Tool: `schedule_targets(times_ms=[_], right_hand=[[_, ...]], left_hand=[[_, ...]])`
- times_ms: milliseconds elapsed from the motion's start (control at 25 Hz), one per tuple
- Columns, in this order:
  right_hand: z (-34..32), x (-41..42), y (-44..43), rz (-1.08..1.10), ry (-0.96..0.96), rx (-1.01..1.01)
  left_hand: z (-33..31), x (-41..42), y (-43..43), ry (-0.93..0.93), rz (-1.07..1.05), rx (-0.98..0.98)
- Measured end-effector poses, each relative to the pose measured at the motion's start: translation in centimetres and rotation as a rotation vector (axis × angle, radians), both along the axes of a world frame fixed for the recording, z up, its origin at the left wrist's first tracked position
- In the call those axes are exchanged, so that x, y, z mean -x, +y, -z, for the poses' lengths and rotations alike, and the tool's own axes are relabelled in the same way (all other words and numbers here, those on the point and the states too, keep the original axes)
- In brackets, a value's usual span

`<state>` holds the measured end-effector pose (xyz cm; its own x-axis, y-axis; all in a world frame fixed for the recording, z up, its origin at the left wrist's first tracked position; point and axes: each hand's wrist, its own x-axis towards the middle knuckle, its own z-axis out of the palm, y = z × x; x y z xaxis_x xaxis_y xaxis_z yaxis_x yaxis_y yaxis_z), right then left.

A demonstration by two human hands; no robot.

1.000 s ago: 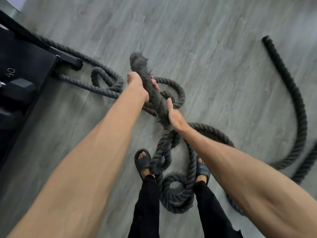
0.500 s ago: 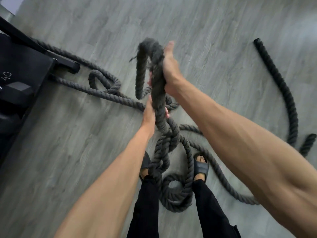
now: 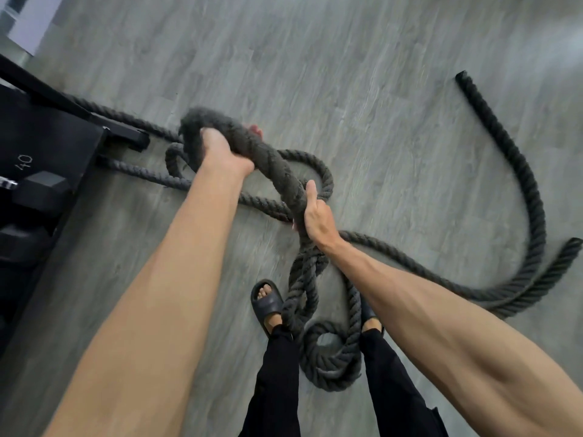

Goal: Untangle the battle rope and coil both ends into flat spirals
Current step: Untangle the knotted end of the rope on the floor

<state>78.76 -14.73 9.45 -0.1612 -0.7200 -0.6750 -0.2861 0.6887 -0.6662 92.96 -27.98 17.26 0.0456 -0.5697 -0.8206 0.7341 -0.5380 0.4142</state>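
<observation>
A thick dark grey battle rope is lifted off the floor in a bent loop. My left hand grips the top of that bend, and my right hand grips the same strand lower down, thumb up. Below my right hand the rope hangs twisted on itself down to a small coil between my feet. More rope lies in loops on the floor behind my hands. One rope end lies at the far right, at the top of a long curve.
A black weight rack with dumbbells stands at the left; two rope strands run under its foot. My feet in dark slides stand on the grey wood-look floor, one each side of the coil.
My left hand has gone up from the lower grip to the top of the bend. My right hand has dropped from the top to a lower grip. The rope at the right has shifted.
</observation>
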Motion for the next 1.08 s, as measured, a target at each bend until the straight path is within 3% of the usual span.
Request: schedule_targets(times_ms=[40, 120, 240, 360, 440, 600, 680, 800, 920, 1000, 1080], right_hand=[[-1.3, -0.5, -0.9, 0.053, -0.028, 0.005], [-4.2, -1.2, -4.5, 0.184, -0.182, 0.004], [-8.8, -0.6, -10.6, 0.378, -0.520, -0.064], [-10.3, 0.1, -12.6, 0.522, -0.709, 0.024], [-8.9, 0.3, -11.5, 0.559, -0.710, 0.106], [-1.8, -0.5, -3.0, 0.159, -0.254, 0.057], [1.0, -0.8, 0.7, 0.039, -0.160, -0.045], [0.5, -1.0, 0.5, 0.041, -0.088, -0.077], [-3.9, -1.6, -4.0, 0.145, -0.270, 0.020], [-6.0, -1.3, -9.1, 0.397, -0.458, 0.023], [-7.9, -0.1, -13.6, 0.623, -0.653, -0.004]], left_hand=[[1.4, -0.2, 1.2, -0.063, 0.042, 0.036], [4.5, 0.3, 5.2, -0.271, 0.335, 0.109], [7.9, 2.8, 11.5, -0.304, 0.686, 0.247], [7.4, 4.4, 10.9, -0.322, 0.592, 0.252], [5.3, 4.7, 8.8, -0.328, 0.520, 0.189], [0.8, 5.0, 2.4, -0.192, 0.339, -0.017], [-1.0, 4.2, -0.5, -0.085, 0.279, -0.082], [-1.6, 2.5, -2.6, -0.032, 0.219, -0.025], [0.4, 2.0, -2.1, -0.124, 0.260, 0.125], [3.4, 2.2, 1.2, -0.260, 0.414, 0.161], [5.5, 2.9, 5.5, -0.283, 0.594, 0.221]])
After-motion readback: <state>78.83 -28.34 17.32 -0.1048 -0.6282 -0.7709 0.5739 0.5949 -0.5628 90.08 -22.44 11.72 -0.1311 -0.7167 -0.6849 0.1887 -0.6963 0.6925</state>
